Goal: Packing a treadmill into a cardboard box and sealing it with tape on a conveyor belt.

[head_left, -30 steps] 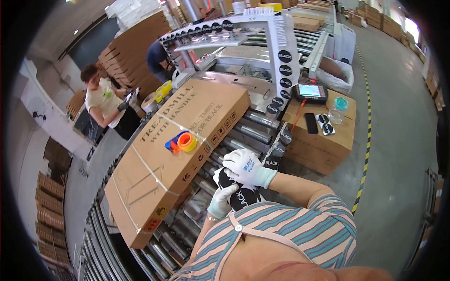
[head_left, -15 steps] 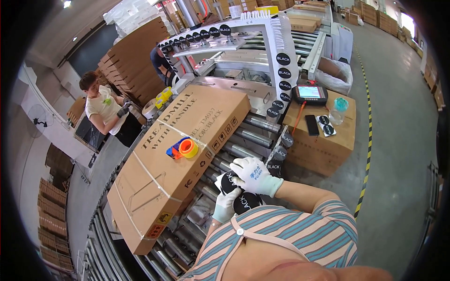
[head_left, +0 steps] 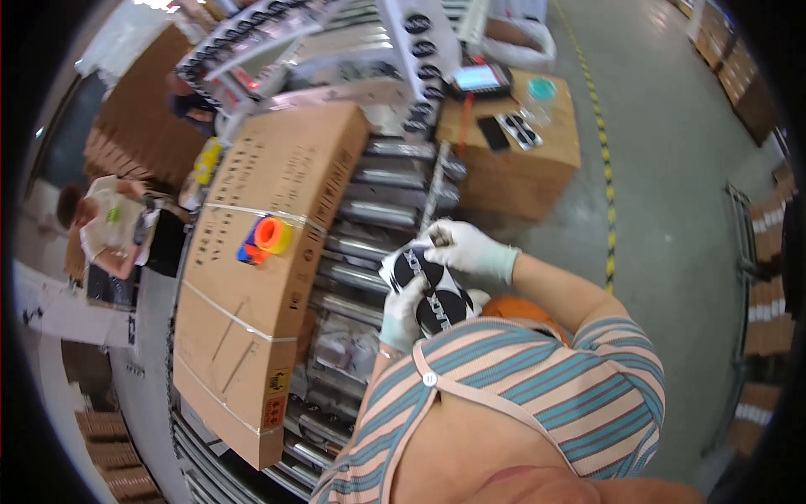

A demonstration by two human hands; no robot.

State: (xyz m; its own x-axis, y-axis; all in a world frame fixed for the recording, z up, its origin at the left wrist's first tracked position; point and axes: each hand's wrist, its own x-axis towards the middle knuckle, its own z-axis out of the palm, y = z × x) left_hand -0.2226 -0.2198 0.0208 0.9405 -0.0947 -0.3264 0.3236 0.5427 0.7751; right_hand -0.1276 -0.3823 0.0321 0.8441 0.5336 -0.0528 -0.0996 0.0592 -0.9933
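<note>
A white sheet of round black stickers (head_left: 443,312) is held in front of my chest, over the roller conveyor's near edge. My left hand (head_left: 403,315), in a white glove with a pale green cuff, is closed on the sheet's left side with the thumb on top. At the sheet's upper edge is my right hand (head_left: 472,250), gloved alike. Its thumb and fingers are curled into a pinch; whatever is between them is too blurred to name. On the conveyor to the left lies a large strapped carton (head_left: 252,286), with an orange-and-blue tape dispenser (head_left: 267,238) on top.
Metal rollers (head_left: 365,210) run beside the carton. A brown box (head_left: 512,172) at the right carries a screen device (head_left: 478,79), a phone (head_left: 493,133), another sticker sheet (head_left: 520,132) and a jar (head_left: 539,99). A co-worker (head_left: 117,223) stands across the conveyor.
The view has swung, shifting the scene leftward and up. My right hand has drawn back from across the stickers to the sheet's upper edge, baring more black circles. My left hand keeps its hold.
</note>
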